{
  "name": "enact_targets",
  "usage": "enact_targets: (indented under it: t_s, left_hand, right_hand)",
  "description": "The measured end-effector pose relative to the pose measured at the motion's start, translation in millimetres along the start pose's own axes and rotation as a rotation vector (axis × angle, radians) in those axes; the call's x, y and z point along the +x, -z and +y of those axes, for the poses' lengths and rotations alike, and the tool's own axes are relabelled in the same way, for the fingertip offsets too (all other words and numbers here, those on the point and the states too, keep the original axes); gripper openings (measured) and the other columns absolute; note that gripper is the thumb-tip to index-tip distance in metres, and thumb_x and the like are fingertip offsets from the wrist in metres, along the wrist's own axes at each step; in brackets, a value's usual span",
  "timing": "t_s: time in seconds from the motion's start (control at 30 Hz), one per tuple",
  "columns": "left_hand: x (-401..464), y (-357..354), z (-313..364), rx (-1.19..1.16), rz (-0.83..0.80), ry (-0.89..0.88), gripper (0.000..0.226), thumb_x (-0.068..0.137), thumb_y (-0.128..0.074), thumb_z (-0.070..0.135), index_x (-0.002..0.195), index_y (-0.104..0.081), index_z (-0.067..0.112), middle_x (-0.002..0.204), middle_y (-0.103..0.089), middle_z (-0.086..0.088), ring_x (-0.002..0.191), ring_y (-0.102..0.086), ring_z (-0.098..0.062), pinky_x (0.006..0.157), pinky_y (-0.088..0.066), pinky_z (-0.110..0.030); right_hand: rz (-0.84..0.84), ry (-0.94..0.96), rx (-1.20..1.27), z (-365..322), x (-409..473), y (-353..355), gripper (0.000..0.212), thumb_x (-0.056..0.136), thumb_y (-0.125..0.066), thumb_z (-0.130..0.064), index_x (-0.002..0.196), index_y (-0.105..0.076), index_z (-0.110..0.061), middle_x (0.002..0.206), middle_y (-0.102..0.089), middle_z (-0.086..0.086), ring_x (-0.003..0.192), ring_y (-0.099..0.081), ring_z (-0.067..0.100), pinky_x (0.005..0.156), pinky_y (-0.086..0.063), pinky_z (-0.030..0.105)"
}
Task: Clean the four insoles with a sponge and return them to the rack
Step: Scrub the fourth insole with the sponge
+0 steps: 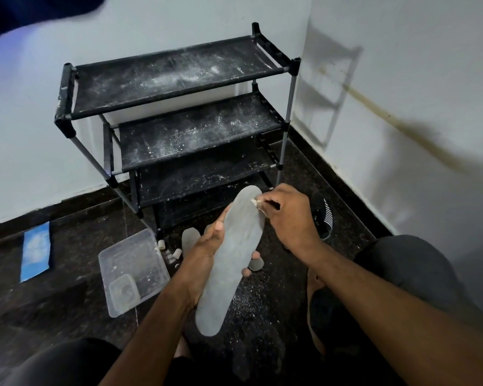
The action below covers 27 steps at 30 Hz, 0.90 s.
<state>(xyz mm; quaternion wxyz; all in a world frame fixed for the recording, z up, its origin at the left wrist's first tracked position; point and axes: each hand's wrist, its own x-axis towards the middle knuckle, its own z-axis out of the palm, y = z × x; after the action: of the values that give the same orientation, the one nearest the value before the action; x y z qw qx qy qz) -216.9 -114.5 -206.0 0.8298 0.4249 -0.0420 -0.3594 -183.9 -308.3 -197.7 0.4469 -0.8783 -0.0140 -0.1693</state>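
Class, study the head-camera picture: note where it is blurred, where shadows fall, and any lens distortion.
Head view: a dark blurred shape fills the top left corner; the rack throws a ladder-like shadow on the right wall; wide-angle bending tilts the walls; the insole stays fairly sharp.

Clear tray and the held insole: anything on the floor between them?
Head view: small pale sponge pieces and another grey insole lie on the dark floor between the clear tray and the held insole.
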Motion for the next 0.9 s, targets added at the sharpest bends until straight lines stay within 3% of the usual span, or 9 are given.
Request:
enact_targets:
  t_s: [0.13,0.27,0.37,0.43,0.57,0.67,0.73,0.83,0.9]
  left_hand:
    - [-1,-5,2,0.005,0.03,-0.021,0.045,0.113,-0.021,0.036,0.148,-0.05,0.042,0.143,-0.06,-0.02,0.089,-0.071,-0.036,0.062,-0.058,-0.039]
    - [-1,-5,1,0.068,0.065,-0.054,0.043,0.112,-0.023,0.036,0.146,-0.049,0.042,0.133,-0.067,-0.02,0.087,-0.074,-0.036,0.061,-0.059,-0.038]
    - [0,-4,3,0.081,0.042,-0.054,0.045,0.113,-0.02,0.035,0.147,-0.049,0.04,0.126,-0.069,-0.023,0.086,-0.073,-0.036,0.061,-0.06,-0.038]
    - [2,1,2,0.086,0.049,-0.052,0.049,0.113,-0.016,0.034,0.146,-0.052,0.038,0.115,-0.071,-0.025,0.082,-0.073,-0.035,0.06,-0.061,-0.037]
    - [2,9,3,0.14,0.113,-0.086,0.043,0.11,-0.029,0.04,0.135,-0.063,0.047,0.113,-0.07,-0.025,0.084,-0.068,-0.035,0.064,-0.06,-0.039]
    - [2,11,2,0.168,0.116,-0.091,0.044,0.111,-0.028,0.04,0.137,-0.062,0.045,0.114,-0.069,-0.029,0.083,-0.068,-0.036,0.066,-0.061,-0.04]
    - [2,13,2,0.16,0.112,-0.091,0.043,0.111,-0.028,0.041,0.14,-0.059,0.043,0.114,-0.068,-0.033,0.081,-0.069,-0.036,0.066,-0.06,-0.04]
    - [2,19,3,0.13,0.138,-0.094,0.046,0.111,-0.027,0.041,0.152,-0.046,0.034,0.114,-0.066,-0.034,0.083,-0.067,-0.038,0.066,-0.058,-0.041]
    - [1,22,2,0.157,0.18,-0.11,0.045,0.112,-0.029,0.041,0.153,-0.046,0.033,0.119,-0.064,-0.037,0.099,-0.06,-0.048,0.069,-0.058,-0.043]
  right_hand:
    - [0.015,0.012,0.04,-2,-5,0,0.015,0.083,-0.076,-0.008,0.097,-0.078,-0.013,0.091,-0.065,-0.001,0.083,-0.063,0.007,0.075,-0.054,0.019]
    - [-0.026,0.047,-0.015,1,-4,-3,0.016,0.088,-0.071,-0.009,0.103,-0.076,-0.009,0.092,-0.066,0.004,0.081,-0.064,0.013,0.076,-0.057,0.033]
    - [-0.076,0.107,-0.151,0,-5,-3,0.017,0.093,-0.065,-0.012,0.106,-0.074,-0.008,0.092,-0.061,0.005,0.078,-0.061,0.015,0.076,-0.056,0.035]
    - [-0.151,0.143,-0.214,-1,-8,-4,0.017,0.094,-0.063,-0.012,0.107,-0.074,-0.01,0.094,-0.059,0.003,0.081,-0.058,0.013,0.08,-0.054,0.03]
    - [-0.28,0.252,-0.176,-4,-18,-8,0.019,0.088,-0.068,-0.006,0.105,-0.075,-0.011,0.099,-0.062,0.002,0.086,-0.053,0.004,0.086,-0.045,0.011]
    - [-0.114,0.141,-0.136,0,-8,-4,0.017,0.09,-0.068,-0.009,0.104,-0.075,-0.013,0.094,-0.064,0.004,0.079,-0.062,0.012,0.078,-0.056,0.031]
    - [-0.066,0.119,-0.119,0,-4,-2,0.019,0.089,-0.068,-0.006,0.105,-0.075,-0.012,0.093,-0.065,0.005,0.079,-0.063,0.014,0.077,-0.056,0.033]
    - [-0.233,0.235,-0.14,-8,-16,-3,0.021,0.091,-0.062,-0.004,0.108,-0.074,-0.008,0.1,-0.063,0.007,0.087,-0.059,0.014,0.081,-0.051,0.023]
    - [-0.307,0.292,-0.175,-10,-22,-4,0.021,0.092,-0.059,-0.005,0.108,-0.073,-0.006,0.103,-0.063,0.009,0.094,-0.056,0.016,0.084,-0.045,0.021]
